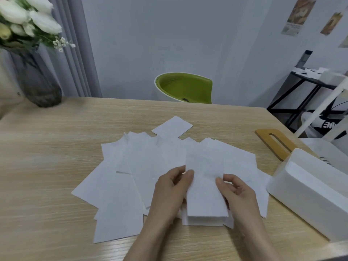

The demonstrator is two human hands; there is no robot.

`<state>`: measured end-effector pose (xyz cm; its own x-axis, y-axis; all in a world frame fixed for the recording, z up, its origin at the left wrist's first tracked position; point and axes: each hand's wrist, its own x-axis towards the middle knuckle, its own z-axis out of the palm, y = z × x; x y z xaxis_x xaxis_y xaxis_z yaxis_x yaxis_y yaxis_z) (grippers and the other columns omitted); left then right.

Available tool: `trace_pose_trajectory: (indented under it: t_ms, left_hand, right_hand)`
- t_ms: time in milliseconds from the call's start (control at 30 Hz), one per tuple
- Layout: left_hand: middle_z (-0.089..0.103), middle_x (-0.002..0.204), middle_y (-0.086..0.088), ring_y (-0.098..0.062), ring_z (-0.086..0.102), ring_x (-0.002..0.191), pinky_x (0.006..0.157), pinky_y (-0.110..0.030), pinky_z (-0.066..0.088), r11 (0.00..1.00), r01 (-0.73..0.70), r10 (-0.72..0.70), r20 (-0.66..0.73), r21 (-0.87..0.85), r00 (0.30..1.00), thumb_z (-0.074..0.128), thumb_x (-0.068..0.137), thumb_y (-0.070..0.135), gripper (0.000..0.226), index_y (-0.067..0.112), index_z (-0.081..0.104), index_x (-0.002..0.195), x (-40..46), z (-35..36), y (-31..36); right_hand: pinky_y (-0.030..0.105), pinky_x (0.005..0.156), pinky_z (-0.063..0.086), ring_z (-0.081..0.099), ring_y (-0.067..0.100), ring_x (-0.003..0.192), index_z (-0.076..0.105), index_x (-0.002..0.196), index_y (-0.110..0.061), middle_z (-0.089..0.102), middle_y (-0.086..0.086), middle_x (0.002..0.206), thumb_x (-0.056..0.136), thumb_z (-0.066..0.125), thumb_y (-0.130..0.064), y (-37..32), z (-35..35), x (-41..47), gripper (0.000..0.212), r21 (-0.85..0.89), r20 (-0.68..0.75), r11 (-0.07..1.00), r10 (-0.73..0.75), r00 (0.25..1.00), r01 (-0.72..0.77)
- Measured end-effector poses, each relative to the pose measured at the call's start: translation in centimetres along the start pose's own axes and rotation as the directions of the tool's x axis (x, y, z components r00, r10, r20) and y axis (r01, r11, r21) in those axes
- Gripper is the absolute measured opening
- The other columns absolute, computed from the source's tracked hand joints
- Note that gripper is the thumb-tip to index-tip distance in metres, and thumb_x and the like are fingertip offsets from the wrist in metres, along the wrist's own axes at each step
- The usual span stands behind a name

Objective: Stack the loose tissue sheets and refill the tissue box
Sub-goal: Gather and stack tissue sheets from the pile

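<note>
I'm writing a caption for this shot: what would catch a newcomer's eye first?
Loose white tissue sheets fan across the middle of the light wooden table. In front, the left hand and right hand grip a neat white tissue stack by its sides. An open white plastic tissue box waits at the right.

Two hands [203, 187], one tissue box [310, 193], one wooden lid [275, 142], one vase [35, 80], one chair [184, 87]

Both forearms reach in from the lower edge, converging. Left hand [172, 187] and right hand [235, 191] face each other, palms inward, fingers curled, thumbs on top, pinching a stack of tissue sheets [205, 196] between them.
</note>
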<state>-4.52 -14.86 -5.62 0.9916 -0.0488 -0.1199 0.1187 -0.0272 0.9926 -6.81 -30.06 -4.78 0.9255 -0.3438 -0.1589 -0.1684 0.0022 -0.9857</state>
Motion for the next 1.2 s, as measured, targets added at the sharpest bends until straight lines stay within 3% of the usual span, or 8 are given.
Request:
trace_pose_trajectory:
  t_ms: [100,233,400,633,800,933,1033,1200]
  left_hand:
    - [0.075,0.085,0.004,-0.018,0.069,0.083,0.073,-0.032,0.053,1.0,0.017,-0.017,-0.038,0.007,0.999,0.06,0.094,0.013,0.017,0.023,0.073,0.087,-0.3,-0.1,-0.2]
    - [0.076,0.09,0.004,-0.018,0.072,0.087,0.083,-0.04,0.056,0.993,0.07,-0.073,-0.035,-0.095,0.997,0.059,0.094,0.011,0.019,0.024,0.072,0.093,-0.6,-0.9,-0.6]
    - [0.076,0.095,0.003,-0.017,0.072,0.089,0.079,-0.035,0.057,0.977,0.096,-0.104,-0.032,-0.188,0.994,0.059,0.094,0.014,0.016,0.022,0.071,0.1,-1.0,-2.4,-0.9]
    - [0.076,0.095,0.001,-0.021,0.072,0.089,0.081,-0.045,0.057,0.97,0.096,-0.125,-0.117,-0.221,0.985,0.064,0.091,0.01,0.016,0.017,0.07,0.105,-1.2,-4.1,-1.8]
    - [0.077,0.089,0.003,-0.015,0.073,0.083,0.071,-0.028,0.055,0.97,0.054,-0.109,-0.224,-0.238,0.968,0.063,0.09,0.004,0.018,0.02,0.07,0.096,-0.9,-6.1,-2.1]
    - [0.077,0.09,0.001,-0.019,0.072,0.086,0.075,-0.035,0.053,0.958,0.022,-0.112,-0.303,-0.284,0.946,0.063,0.09,0.004,0.015,0.014,0.071,0.098,-0.8,-8.2,-2.5]
    - [0.077,0.091,0.0,-0.019,0.071,0.083,0.071,-0.034,0.051,0.952,0.007,-0.123,-0.361,-0.306,0.924,0.06,0.092,0.004,0.016,0.014,0.07,0.097,-0.8,-9.5,-3.1]
    - [0.076,0.089,0.002,-0.021,0.07,0.086,0.077,-0.038,0.053,0.946,0.01,-0.143,-0.391,-0.324,0.909,0.058,0.093,0.003,0.018,0.017,0.07,0.096,-0.8,-9.6,-3.3]
  right_hand:
    - [0.02,0.057,0.05,0.066,0.01,0.06,0.066,0.093,-0.004,0.072,0.006,0.069,0.088,0.063,-0.012,0.2,0.6,-0.6,0.009,0.037,0.088,0.999,0.026,0.996,-0.029]
    - [0.036,0.077,0.055,0.072,0.02,0.081,0.059,0.108,-0.015,0.075,0.009,0.085,0.083,0.068,-0.017,0.2,1.2,-0.6,0.026,0.049,0.182,0.995,0.082,0.98,-0.092]
    - [0.031,0.063,0.05,0.064,0.027,0.074,0.059,0.115,-0.013,0.069,0.021,0.085,0.083,0.068,-0.004,0.4,2.3,-0.2,0.034,0.046,0.202,0.989,0.126,0.971,-0.137]
    - [0.021,0.056,0.049,0.065,0.01,0.061,0.064,0.103,-0.011,0.064,-0.004,0.06,0.081,0.07,-0.001,0.7,5.2,-0.2,0.025,-0.003,0.171,0.999,0.036,0.985,-0.036]
    - [0.015,0.045,0.04,0.053,0.005,0.045,0.065,0.096,-0.012,0.055,-0.005,0.052,0.081,0.072,-0.006,0.4,6.9,-0.4,0.018,-0.038,0.191,0.999,-0.002,0.982,0.009]
    - [0.021,0.062,0.04,0.049,0.005,0.055,0.069,0.089,-0.023,0.054,-0.011,0.058,0.081,0.074,-0.018,0.7,7.4,0.3,0.011,-0.196,0.144,0.969,-0.123,0.982,0.15]
    - [0.025,0.069,0.043,0.053,0.006,0.074,0.064,0.095,-0.032,0.061,-0.016,0.079,0.08,0.072,-0.029,1.2,7.6,1.1,0.018,-0.445,0.13,0.859,-0.22,0.967,0.255]
    - [0.025,0.077,0.04,0.05,0.002,0.099,0.054,0.105,-0.031,0.048,-0.016,0.102,0.079,0.067,-0.046,1.2,9.1,1.6,0.033,-0.663,0.169,0.708,-0.175,0.97,0.243]
